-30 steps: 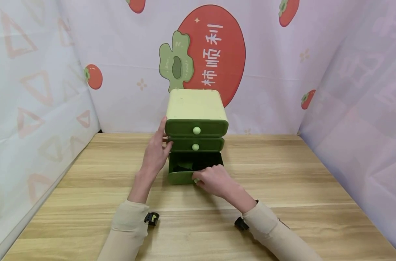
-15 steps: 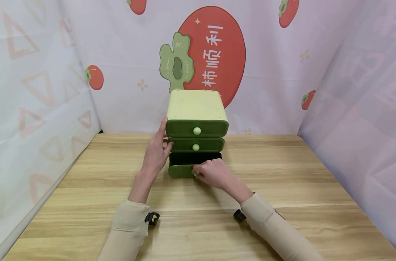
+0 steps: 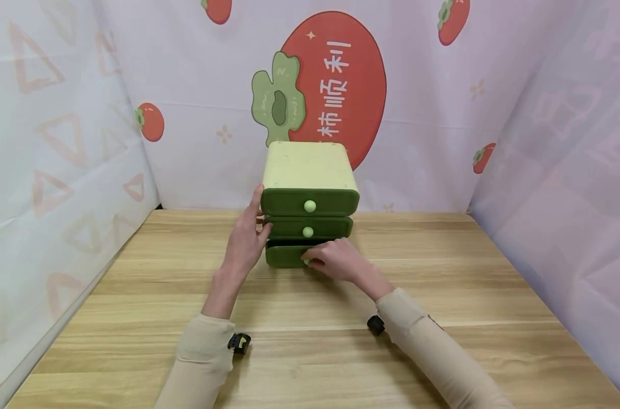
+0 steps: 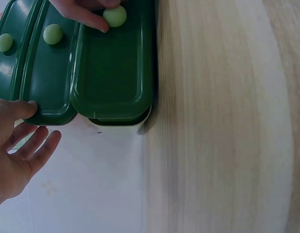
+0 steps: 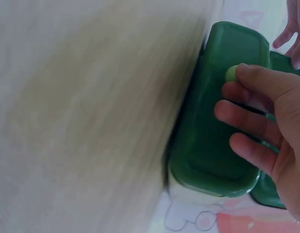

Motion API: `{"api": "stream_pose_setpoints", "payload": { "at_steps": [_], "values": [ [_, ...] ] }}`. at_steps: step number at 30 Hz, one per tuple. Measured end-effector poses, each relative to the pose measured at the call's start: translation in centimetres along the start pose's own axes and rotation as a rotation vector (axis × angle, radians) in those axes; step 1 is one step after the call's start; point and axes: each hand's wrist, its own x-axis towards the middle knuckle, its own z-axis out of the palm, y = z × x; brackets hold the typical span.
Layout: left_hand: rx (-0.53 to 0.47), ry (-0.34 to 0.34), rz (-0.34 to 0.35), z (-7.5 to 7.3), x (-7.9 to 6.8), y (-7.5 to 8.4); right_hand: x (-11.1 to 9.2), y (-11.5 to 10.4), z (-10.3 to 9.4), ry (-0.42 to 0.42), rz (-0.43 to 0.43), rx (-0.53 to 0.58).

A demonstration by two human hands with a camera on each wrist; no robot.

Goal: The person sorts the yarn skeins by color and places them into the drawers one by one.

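A small desktop drawer cabinet (image 3: pixel 310 165) with a pale cream-green top and three dark green drawers stands in the middle of the head view. My left hand (image 3: pixel 241 244) rests on its left side, thumb against the front of the middle drawer (image 3: pixel 330 227) and the other fingers fairly straight. With thumb and forefinger, my right hand (image 3: pixel 338 261) pinches the round light green knob (image 5: pixel 231 74) of the bottom drawer (image 3: pixel 284 257). That drawer sticks out slightly, a thin dark gap showing above its front. The top drawer (image 3: pixel 284 202) and middle drawer appear closed.
The cabinet stands on a wood-grain table (image 3: pixel 443 295). Behind it hangs a pale cloth backdrop (image 3: pixel 202 68) printed with tomatoes and lettering. Pale cloth walls (image 3: pixel 59 187) rise along the left and right. Black wrist devices (image 3: pixel 238 343) sit at both cuffs.
My right hand has pushed the bottom drawer inward by its knob, from well out to almost closed, hiding its dark interior. The left hand has stayed at the cabinet's side.
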Motion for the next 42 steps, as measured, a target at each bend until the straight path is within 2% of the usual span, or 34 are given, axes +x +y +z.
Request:
{"api": "stream_pose_setpoints", "payload": {
  "at_steps": [12, 30, 35, 42],
  "values": [
    [-0.007, 0.001, -0.006, 0.2, 0.0, 0.2, 0.5, 1.8, 0.5, -0.032, 0.022, -0.002],
    [0.019, 0.003, -0.013, 0.1, 0.0, 0.0, 1.2, 1.2, -0.3, -0.152, 0.122, 0.050],
    [0.011, -0.002, -0.015, 0.2, 0.1, 0.1, 0.4, 1.6, -0.6, -0.172, 0.142, 0.105],
    [-0.001, -0.011, -0.016, 0.4, 0.0, 0.3, -1.7, 2.4, -1.8, -0.163, 0.211, 0.225]
  ]
}}
